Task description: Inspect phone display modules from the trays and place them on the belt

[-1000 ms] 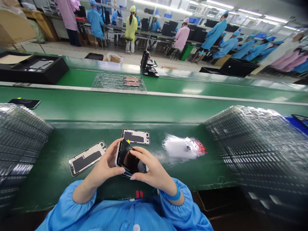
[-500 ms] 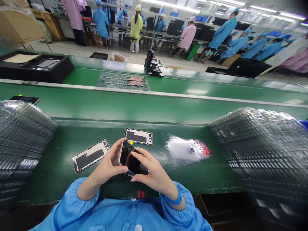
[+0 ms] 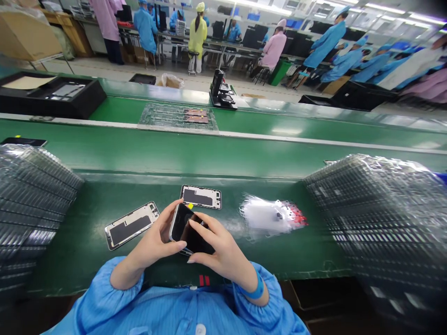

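Observation:
Between both hands, tilted above the green bench, is a smartphone (image 3: pixel 183 224) with a dark glossy screen and a yellow tab at its top edge. My left hand (image 3: pixel 159 232) grips its left side, thumb along the lower edge. My right hand (image 3: pixel 220 242) is closed round the right side, fingertips on the screen. Below the phone, another flat part shows only as a thin edge, mostly hidden. A phone screen panel (image 3: pixel 132 225), its grey and white back facing up, lies left of my left hand. A second such panel (image 3: pixel 201 197) lies just beyond the phone.
Stacks of clear plastic trays stand on the left (image 3: pixel 35 200) and right (image 3: pixel 380 218). A pile of clear film pieces with red tabs (image 3: pixel 272 216) lies to the right. Beyond runs a green conveyor (image 3: pixel 251 151) with a clear tray (image 3: pixel 160 116) and a black fixture (image 3: pixel 220 93).
On the conveyor, the dark phone at the far left has slid further left, and a thin item has appeared behind the right tray stack. My hands and the held phone have barely shifted.

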Demonstrator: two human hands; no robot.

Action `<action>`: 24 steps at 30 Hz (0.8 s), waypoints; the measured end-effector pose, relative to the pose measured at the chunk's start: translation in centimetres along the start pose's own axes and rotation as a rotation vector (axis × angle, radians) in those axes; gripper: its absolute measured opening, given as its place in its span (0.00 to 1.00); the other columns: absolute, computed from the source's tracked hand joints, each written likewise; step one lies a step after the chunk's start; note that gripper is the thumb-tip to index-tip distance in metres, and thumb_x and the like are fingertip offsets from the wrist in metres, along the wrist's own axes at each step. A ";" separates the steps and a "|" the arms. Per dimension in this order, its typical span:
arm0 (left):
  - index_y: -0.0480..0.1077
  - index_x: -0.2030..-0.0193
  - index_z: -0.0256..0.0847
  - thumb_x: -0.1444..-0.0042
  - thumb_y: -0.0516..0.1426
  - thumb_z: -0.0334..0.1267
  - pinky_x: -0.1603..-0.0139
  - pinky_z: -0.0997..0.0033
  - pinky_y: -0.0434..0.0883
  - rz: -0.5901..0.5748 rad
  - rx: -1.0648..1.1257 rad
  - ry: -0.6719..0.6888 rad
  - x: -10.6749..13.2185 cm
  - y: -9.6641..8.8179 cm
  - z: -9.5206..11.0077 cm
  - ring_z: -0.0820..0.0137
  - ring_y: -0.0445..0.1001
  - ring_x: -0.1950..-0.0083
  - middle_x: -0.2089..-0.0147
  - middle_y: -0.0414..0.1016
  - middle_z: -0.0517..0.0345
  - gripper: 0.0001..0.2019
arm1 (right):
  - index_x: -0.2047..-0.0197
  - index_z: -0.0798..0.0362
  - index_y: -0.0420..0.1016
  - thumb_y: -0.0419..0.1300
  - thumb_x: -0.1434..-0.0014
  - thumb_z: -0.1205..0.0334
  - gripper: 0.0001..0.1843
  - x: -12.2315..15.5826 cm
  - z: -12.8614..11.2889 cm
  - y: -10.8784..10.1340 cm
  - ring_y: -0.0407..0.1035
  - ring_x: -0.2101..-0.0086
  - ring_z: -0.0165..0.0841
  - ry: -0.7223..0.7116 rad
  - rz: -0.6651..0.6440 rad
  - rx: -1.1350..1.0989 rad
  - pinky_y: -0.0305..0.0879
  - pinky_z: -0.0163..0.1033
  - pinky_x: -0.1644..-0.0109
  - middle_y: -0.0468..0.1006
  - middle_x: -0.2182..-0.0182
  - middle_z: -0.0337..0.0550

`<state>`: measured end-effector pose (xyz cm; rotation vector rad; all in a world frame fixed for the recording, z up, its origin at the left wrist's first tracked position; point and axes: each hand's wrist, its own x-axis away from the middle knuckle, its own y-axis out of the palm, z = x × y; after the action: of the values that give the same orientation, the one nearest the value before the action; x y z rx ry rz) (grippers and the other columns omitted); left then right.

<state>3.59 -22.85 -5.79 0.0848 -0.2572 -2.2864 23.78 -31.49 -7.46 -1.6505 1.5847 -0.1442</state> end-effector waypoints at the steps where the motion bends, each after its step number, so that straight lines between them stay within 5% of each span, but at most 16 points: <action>1: 0.60 0.28 0.49 0.50 0.70 0.43 0.31 0.57 0.63 -0.006 -0.007 0.002 0.0 0.0 0.1 0.48 0.61 0.28 0.28 0.63 0.48 0.43 | 0.27 0.44 0.56 0.68 0.41 0.46 0.44 -0.1 -0.1 0.0 0.65 0.39 0.51 -0.009 0.006 0.004 0.68 0.59 0.38 0.65 0.35 0.59; 18: 0.61 0.29 0.51 0.55 0.73 0.41 0.33 0.57 0.66 -0.033 0.012 0.024 0.6 -0.9 -0.9 0.46 0.65 0.31 0.30 0.66 0.45 0.46 | 0.27 0.45 0.55 0.65 0.39 0.45 0.42 -0.6 -1.0 -0.8 0.64 0.39 0.51 -0.060 -0.003 0.018 0.68 0.60 0.39 0.66 0.36 0.59; 24: 0.61 0.29 0.52 0.56 0.73 0.42 0.33 0.56 0.66 -0.050 0.047 0.038 0.4 -1.0 -0.7 0.46 0.66 0.32 0.31 0.66 0.46 0.46 | 0.31 0.48 0.62 0.65 0.42 0.40 0.41 -1.0 -1.5 -1.5 0.64 0.40 0.52 -0.055 -0.002 0.102 0.66 0.60 0.39 0.70 0.38 0.59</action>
<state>2.65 -22.63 -6.67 0.1608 -0.2918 -2.3262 23.89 -31.52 -5.15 -1.5642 1.5095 -0.1761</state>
